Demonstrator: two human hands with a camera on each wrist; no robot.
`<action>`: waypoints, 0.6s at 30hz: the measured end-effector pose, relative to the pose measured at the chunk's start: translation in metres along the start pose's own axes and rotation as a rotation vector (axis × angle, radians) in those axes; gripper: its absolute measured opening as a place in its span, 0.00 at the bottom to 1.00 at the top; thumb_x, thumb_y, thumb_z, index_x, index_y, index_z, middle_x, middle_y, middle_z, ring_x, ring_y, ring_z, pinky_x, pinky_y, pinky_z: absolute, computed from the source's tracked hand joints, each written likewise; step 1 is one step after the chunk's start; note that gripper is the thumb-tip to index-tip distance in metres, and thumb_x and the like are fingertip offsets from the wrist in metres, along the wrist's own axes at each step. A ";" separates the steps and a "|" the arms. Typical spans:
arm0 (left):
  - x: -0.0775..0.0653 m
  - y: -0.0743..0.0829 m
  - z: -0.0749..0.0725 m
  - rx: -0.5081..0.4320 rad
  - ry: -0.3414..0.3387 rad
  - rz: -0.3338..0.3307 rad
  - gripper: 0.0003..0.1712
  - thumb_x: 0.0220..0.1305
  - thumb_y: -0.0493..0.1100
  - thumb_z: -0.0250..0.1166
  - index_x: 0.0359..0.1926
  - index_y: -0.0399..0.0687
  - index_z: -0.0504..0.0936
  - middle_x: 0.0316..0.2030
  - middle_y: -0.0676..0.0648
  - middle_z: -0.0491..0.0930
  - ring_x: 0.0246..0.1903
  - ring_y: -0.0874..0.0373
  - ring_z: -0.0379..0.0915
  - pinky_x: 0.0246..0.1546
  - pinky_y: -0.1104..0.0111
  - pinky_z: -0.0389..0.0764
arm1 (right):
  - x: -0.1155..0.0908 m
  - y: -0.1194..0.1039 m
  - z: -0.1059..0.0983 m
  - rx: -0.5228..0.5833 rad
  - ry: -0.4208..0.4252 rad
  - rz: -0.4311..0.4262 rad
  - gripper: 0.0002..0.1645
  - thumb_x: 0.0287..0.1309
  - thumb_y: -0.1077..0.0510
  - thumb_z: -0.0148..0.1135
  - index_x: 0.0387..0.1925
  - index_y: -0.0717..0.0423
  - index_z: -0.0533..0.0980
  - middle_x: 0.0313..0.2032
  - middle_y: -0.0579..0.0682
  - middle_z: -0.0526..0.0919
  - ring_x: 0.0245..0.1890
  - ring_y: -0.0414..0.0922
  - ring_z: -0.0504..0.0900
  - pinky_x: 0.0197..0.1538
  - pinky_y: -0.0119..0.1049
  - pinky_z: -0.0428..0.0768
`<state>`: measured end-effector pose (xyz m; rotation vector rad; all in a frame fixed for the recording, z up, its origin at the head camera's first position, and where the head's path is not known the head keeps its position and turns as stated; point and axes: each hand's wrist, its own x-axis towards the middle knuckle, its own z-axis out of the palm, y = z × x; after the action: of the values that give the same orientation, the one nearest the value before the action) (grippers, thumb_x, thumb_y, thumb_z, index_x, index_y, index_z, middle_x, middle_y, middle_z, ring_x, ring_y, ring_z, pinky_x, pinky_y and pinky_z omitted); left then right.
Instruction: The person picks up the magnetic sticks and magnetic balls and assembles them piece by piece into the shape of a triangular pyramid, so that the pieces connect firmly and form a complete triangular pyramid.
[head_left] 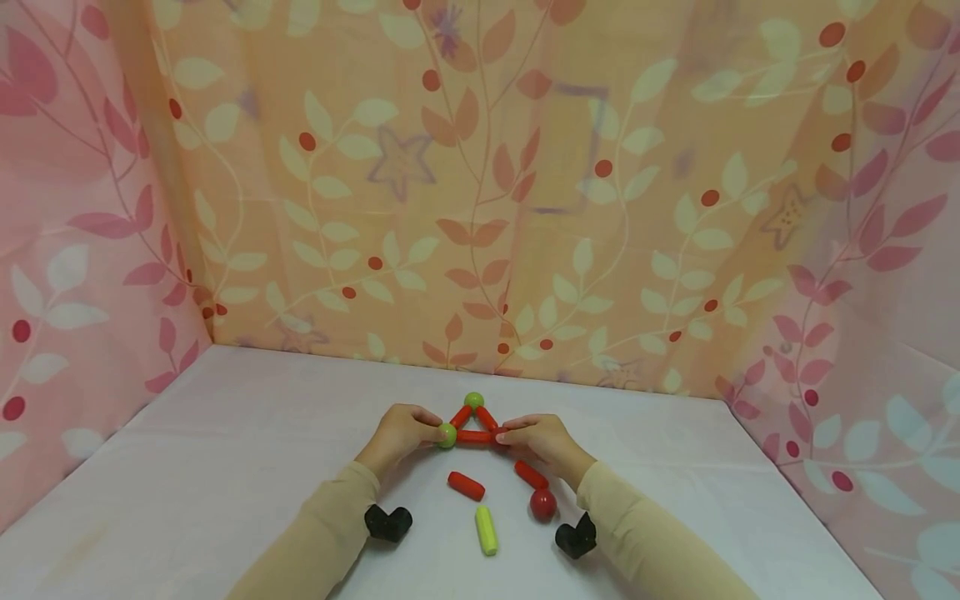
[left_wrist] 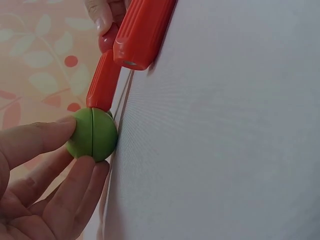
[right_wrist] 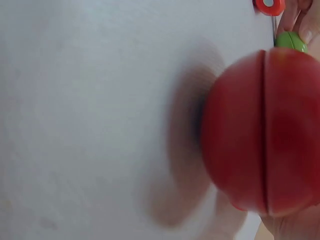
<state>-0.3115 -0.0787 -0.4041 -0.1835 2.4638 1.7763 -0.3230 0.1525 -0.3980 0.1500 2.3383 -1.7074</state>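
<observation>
A triangle of red rods stands on the white table, with a bottom rod [head_left: 475, 437] nearest me and a green ball [head_left: 474, 401] at its far corner. My left hand [head_left: 405, 433] pinches the green ball [left_wrist: 92, 134] at the left corner between thumb and fingers. At the right corner my right hand [head_left: 547, 437] grips a red ball [left_wrist: 106, 42], partly covered by the fingers. A loose red ball [right_wrist: 260, 135] fills much of the right wrist view and hides most of that hand there.
Nearer me lie a loose red rod [head_left: 467, 486] and a yellow-green rod [head_left: 487, 531]. Another red rod [head_left: 531, 475] meets the loose red ball by the right forearm. Black wrist pieces [head_left: 388, 523] hang at both sleeves. Patterned cloth [head_left: 480, 183] walls the table's back and sides.
</observation>
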 end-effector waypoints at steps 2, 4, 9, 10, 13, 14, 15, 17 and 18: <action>0.000 -0.001 0.000 -0.002 -0.001 0.007 0.11 0.54 0.34 0.73 0.40 0.35 0.86 0.43 0.40 0.83 0.38 0.56 0.80 0.41 0.68 0.84 | -0.001 -0.001 0.000 -0.007 0.006 0.002 0.18 0.56 0.60 0.72 0.48 0.63 0.83 0.41 0.53 0.89 0.40 0.45 0.88 0.50 0.41 0.85; 0.000 0.000 0.000 -0.001 0.000 0.004 0.10 0.54 0.34 0.74 0.39 0.36 0.86 0.42 0.41 0.83 0.37 0.56 0.80 0.40 0.68 0.84 | -0.001 -0.001 0.001 -0.016 0.007 0.003 0.18 0.56 0.59 0.72 0.48 0.63 0.83 0.41 0.53 0.89 0.40 0.45 0.88 0.51 0.41 0.85; 0.000 -0.001 -0.002 0.026 -0.017 -0.003 0.09 0.53 0.35 0.74 0.37 0.38 0.86 0.40 0.43 0.84 0.36 0.58 0.79 0.38 0.69 0.83 | -0.005 -0.002 0.000 -0.061 0.004 -0.003 0.20 0.55 0.59 0.73 0.49 0.63 0.83 0.44 0.55 0.87 0.40 0.46 0.88 0.53 0.42 0.84; -0.001 -0.001 -0.002 0.032 -0.021 -0.003 0.09 0.53 0.35 0.74 0.37 0.38 0.86 0.40 0.43 0.84 0.36 0.58 0.78 0.38 0.69 0.82 | -0.006 -0.002 -0.001 -0.076 0.004 -0.007 0.20 0.55 0.59 0.73 0.49 0.63 0.83 0.45 0.55 0.87 0.41 0.46 0.88 0.53 0.42 0.84; -0.001 -0.001 -0.003 0.050 -0.026 -0.001 0.09 0.54 0.36 0.74 0.37 0.39 0.86 0.40 0.43 0.84 0.36 0.57 0.78 0.38 0.69 0.82 | -0.008 -0.002 -0.002 -0.113 0.001 -0.017 0.19 0.54 0.59 0.73 0.48 0.62 0.83 0.44 0.54 0.87 0.40 0.45 0.88 0.52 0.42 0.84; -0.001 0.000 -0.003 0.051 -0.028 -0.001 0.09 0.54 0.35 0.74 0.38 0.39 0.86 0.41 0.43 0.83 0.37 0.56 0.78 0.39 0.69 0.82 | -0.009 -0.002 -0.002 -0.123 -0.003 -0.022 0.19 0.54 0.59 0.73 0.48 0.62 0.84 0.44 0.54 0.87 0.40 0.45 0.88 0.52 0.42 0.84; -0.001 0.000 -0.003 0.055 -0.032 0.000 0.10 0.54 0.35 0.74 0.38 0.38 0.86 0.41 0.43 0.83 0.38 0.56 0.78 0.40 0.68 0.83 | -0.009 -0.001 -0.003 -0.135 -0.006 -0.025 0.19 0.54 0.59 0.73 0.48 0.61 0.84 0.44 0.54 0.88 0.40 0.45 0.87 0.52 0.42 0.84; -0.002 0.001 -0.004 0.068 -0.042 0.001 0.11 0.53 0.35 0.75 0.39 0.38 0.86 0.42 0.43 0.83 0.39 0.55 0.79 0.41 0.67 0.83 | -0.010 0.000 -0.005 -0.161 -0.010 -0.031 0.19 0.54 0.58 0.73 0.48 0.60 0.84 0.44 0.53 0.87 0.39 0.44 0.87 0.51 0.41 0.85; -0.003 0.003 -0.005 0.082 -0.043 0.003 0.12 0.53 0.35 0.75 0.39 0.39 0.86 0.42 0.43 0.83 0.40 0.55 0.78 0.42 0.67 0.83 | -0.011 0.000 -0.007 -0.177 -0.011 -0.037 0.19 0.54 0.58 0.73 0.48 0.59 0.84 0.44 0.52 0.87 0.39 0.43 0.86 0.51 0.40 0.85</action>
<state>-0.3090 -0.0826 -0.3997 -0.1342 2.5020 1.6588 -0.3128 0.1595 -0.3935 0.0659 2.4835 -1.5031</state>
